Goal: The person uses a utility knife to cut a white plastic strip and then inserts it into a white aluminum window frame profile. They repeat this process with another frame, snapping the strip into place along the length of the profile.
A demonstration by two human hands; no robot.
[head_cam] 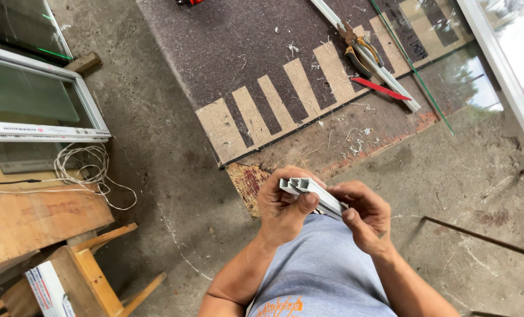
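Note:
I hold a short white plastic window profile piece [309, 191] in front of my body, its hollow end facing up and left. My left hand [282, 208] grips its near end, thumb pressed on top. At the piece's right side, my right hand [362, 214] pinches it with fingers and thumb. Below the hands is my grey shirt. Beyond them lies a dark felt-covered board [244, 53] with bare wooden stripes along its edge.
Pliers [356, 47], a red-handled tool [382, 89], a long white profile strip [385, 76] and a glass pane [450, 76] rest on the board. A white window frame [44, 126] lies left, with a coiled white cable [88, 170], wooden planks and a wooden stand [97, 264]. The floor is concrete.

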